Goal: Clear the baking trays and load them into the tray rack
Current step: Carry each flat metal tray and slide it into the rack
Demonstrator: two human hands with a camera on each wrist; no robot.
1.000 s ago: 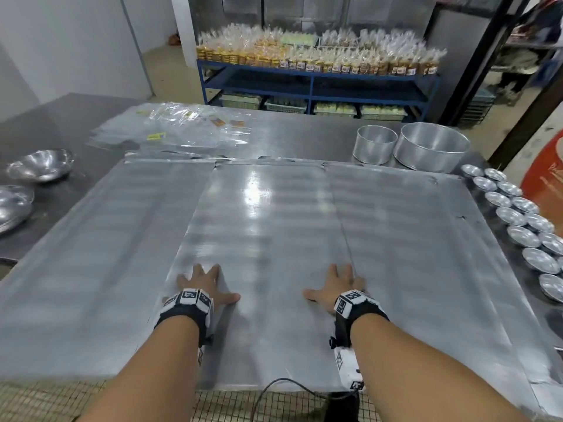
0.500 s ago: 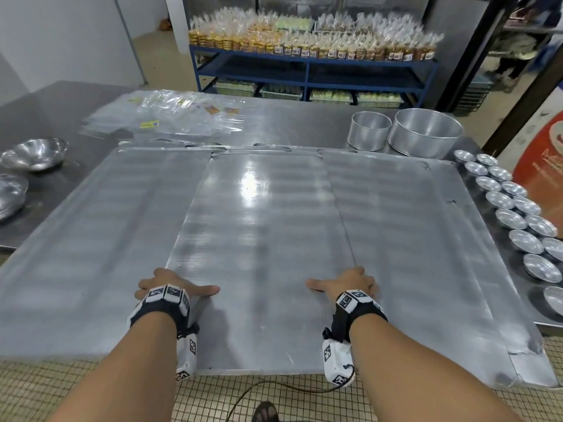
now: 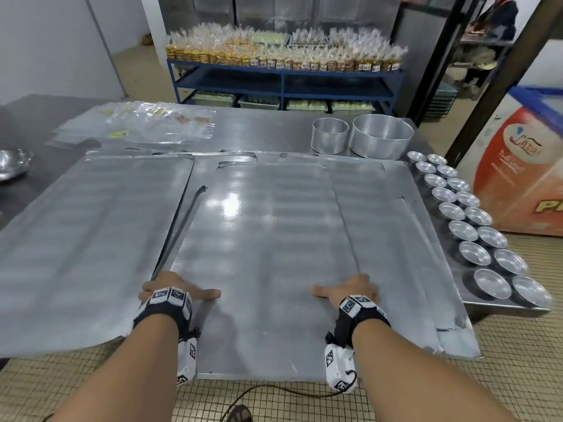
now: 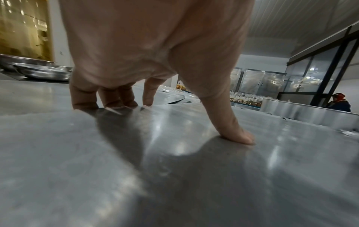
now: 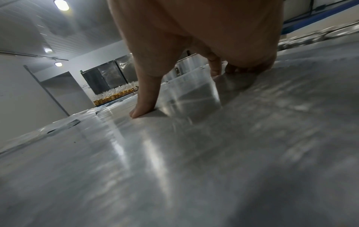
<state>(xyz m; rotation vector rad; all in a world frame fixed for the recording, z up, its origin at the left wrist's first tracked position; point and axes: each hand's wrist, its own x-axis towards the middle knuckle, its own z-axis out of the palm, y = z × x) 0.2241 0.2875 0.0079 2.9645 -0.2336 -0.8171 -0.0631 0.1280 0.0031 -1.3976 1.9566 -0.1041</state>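
Both hands are clamped on the middle tray (image 3: 262,254), one per long edge: the left hand (image 3: 170,287) is hooked over its left edge with the thumb laid flat on top, and the right hand (image 3: 355,289) is set the same way on the right edge, so neither is nearer. The tray's long axis runs straight away from the body, and its near end is hung out past the counter (image 3: 274,132) edge, over the tiled floor. A second tray (image 3: 85,239) is seen just left of it, with a gap between, and another sheet (image 3: 405,254) is partly covered on its right. Small tins (image 3: 475,229) and two round pans (image 3: 380,135) are parked beyond that. No rack is visible, so a lift and turn is probably needed.
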